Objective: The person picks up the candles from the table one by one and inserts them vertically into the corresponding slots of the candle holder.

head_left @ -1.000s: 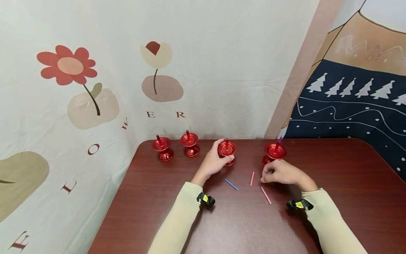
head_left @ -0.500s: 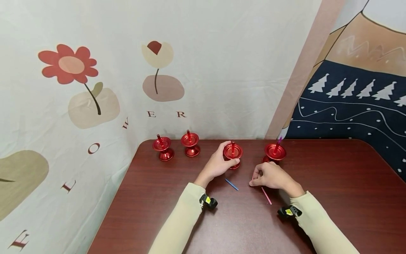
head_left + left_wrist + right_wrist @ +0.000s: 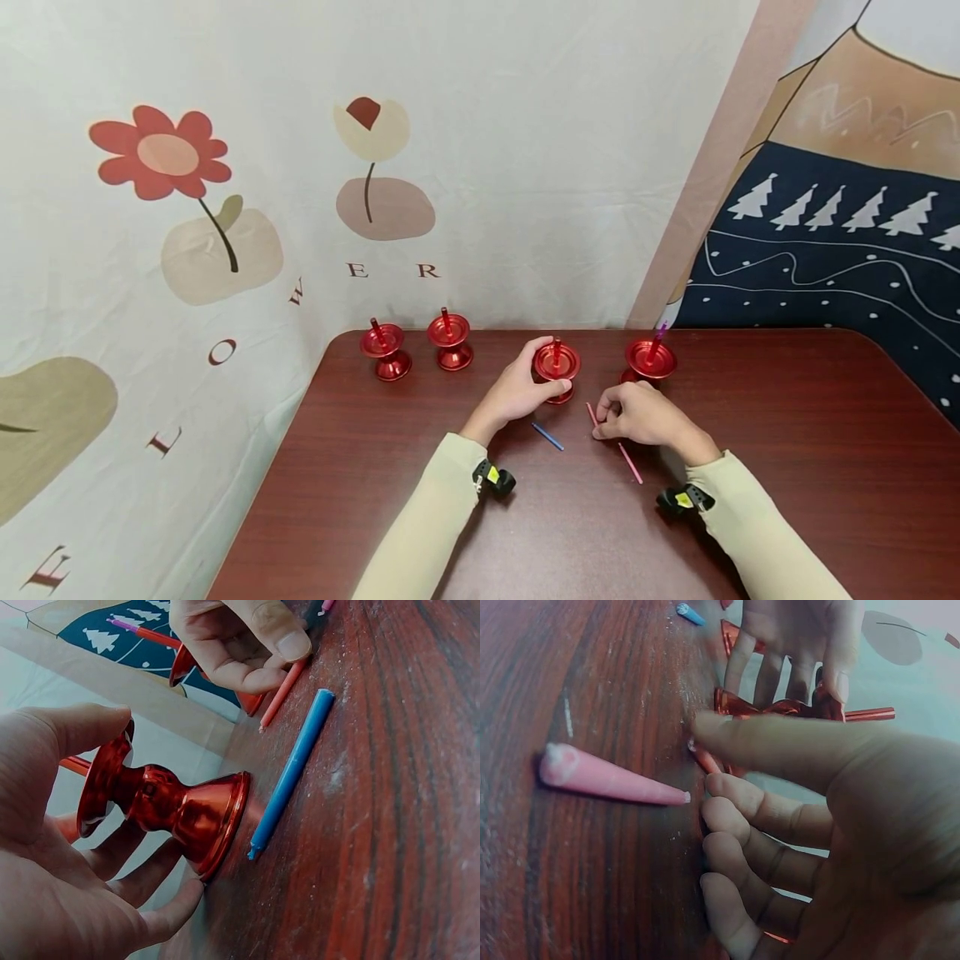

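Note:
My left hand (image 3: 517, 390) holds a red metal candle holder (image 3: 214, 817), thumb on its dish rim and fingers round the far side; its base stands on the table or just at it. A red tube rises from the dish. To the right, my right hand (image 3: 645, 412) pinches a thin pink candle (image 3: 277, 705) between thumb and forefinger, low at the tabletop. The fingers partly hide this candle. Another pink candle (image 3: 607, 776) lies just nearer to me. A blue candle (image 3: 292, 776) lies in front of the held holder.
Two more red candle holders, one at far left (image 3: 386, 350) and one beside it (image 3: 450, 340), stand along the back edge. Behind my right hand stands another holder (image 3: 651, 358) with a purple candle (image 3: 662, 330) in its tube. A printed cloth (image 3: 525, 167) hangs behind the table (image 3: 525, 533).
My left hand has slid the candle holder to the right and slightly nearer. My right hand has moved left to the farther pink candle and turned it a little.

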Available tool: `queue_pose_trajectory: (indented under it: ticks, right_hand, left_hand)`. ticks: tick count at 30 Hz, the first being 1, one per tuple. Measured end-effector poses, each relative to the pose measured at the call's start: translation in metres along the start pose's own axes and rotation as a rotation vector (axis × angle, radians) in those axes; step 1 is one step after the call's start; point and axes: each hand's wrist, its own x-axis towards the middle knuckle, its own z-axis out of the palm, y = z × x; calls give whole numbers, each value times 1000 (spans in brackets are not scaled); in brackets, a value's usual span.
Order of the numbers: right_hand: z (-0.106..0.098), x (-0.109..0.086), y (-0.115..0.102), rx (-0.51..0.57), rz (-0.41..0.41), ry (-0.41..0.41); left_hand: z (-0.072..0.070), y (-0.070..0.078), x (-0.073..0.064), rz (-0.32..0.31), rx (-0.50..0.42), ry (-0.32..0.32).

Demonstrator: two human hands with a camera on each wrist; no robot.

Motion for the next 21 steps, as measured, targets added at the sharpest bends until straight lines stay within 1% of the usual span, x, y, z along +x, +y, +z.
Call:
queue_pose_trajectory:
  ticks: [1,3,8,10,12,13,15,17,19,20,21]
  right_hand:
    - [2,1,3,-13,8,6]
    - [5,3,10,-32,-1,25]
    - [1,-1,1,-15,-47,36]
    - [0,-2,1,-17,-45,32]
    - [3,0,9,-39,-28,29]
    - [1,0,3,-45,-16,18]
    - [0,0,0,-61,0,-2]
    - [-6,-2,-14,-65,11,-30]
    - [-14,-6,-34,-59,11,-53]
    - [-15,-6,-34,-57,8,-57]
    - [-19,-8,-42,-60,8,-61]
  left_hand:
    - [0,0,0,3,2,-3]
    - [1,0,0,7,2,-8]
    - [1,-1,0,13,8,-12]
    - [1,-1,0,13,5,-14]
    - [1,0,0,11,-1,-17]
    - [1,0,-1,9,-2,-16]
    - [2,0,-1,6,-3,-16]
    - [2,0,-1,3,-3,-12]
    - [3,-1,-2,3,-3,-8]
    - [3,0,-2,3,-4,-8]
    - [3,-1,-2,6,-6,-8]
